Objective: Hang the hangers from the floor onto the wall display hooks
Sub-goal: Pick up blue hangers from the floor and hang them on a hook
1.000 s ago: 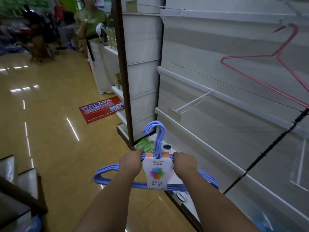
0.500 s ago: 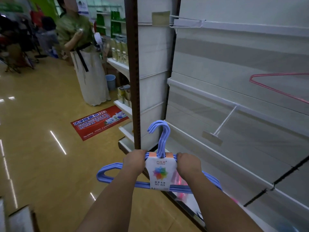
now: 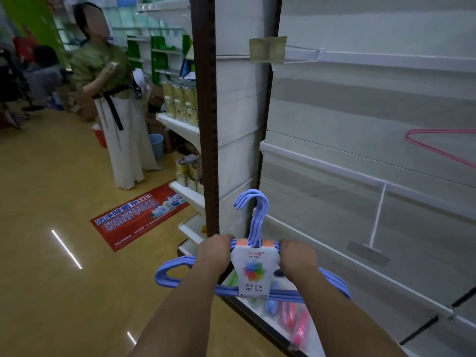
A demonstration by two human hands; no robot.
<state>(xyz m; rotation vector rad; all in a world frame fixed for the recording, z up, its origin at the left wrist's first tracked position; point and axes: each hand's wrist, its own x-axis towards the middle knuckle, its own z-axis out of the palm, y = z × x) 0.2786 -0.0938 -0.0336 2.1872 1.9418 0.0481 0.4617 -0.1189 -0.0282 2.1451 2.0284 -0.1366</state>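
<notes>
The bundle of blue plastic hangers [image 3: 253, 284], banded by a white cardboard label [image 3: 253, 269], sits upright in front of us, near the white slatted display wall [image 3: 360, 104]. Our left hand [image 3: 213, 256] and right hand [image 3: 296, 258] each curl around its shoulders, either side of the label. A white wire display hook [image 3: 377, 215] juts out to the right.

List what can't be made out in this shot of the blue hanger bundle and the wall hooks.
- Head view: how many hangers the blue hanger bundle holds; they overlap.
- Fingers of the left hand and right hand: curled behind the bundle.
- Pink hanger: cut off by the right edge, so its hook is unseen.
- Small print on the paper label: too small.
</notes>
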